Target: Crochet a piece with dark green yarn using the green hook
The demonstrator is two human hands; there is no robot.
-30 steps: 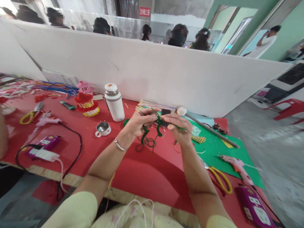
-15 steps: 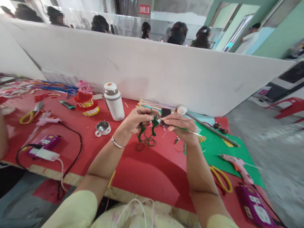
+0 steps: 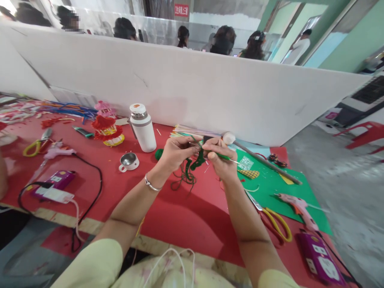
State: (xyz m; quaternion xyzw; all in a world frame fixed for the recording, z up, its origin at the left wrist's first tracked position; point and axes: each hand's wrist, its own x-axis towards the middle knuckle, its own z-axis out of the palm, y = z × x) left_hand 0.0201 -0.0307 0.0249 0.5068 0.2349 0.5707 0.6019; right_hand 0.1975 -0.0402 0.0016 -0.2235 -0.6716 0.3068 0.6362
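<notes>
Head view shows the red felt-covered worktop, with both hands now drawn closer together above its middle than a second ago. The left hand and right hand each pinch the dark green fuzzy pipe-cleaner strand, apparently twisting it.

The scene is lit brightly and evenly. Soft shadows are cast beneath the arms. Strong bending is seen at the edges, and the far right is blurred.
</notes>
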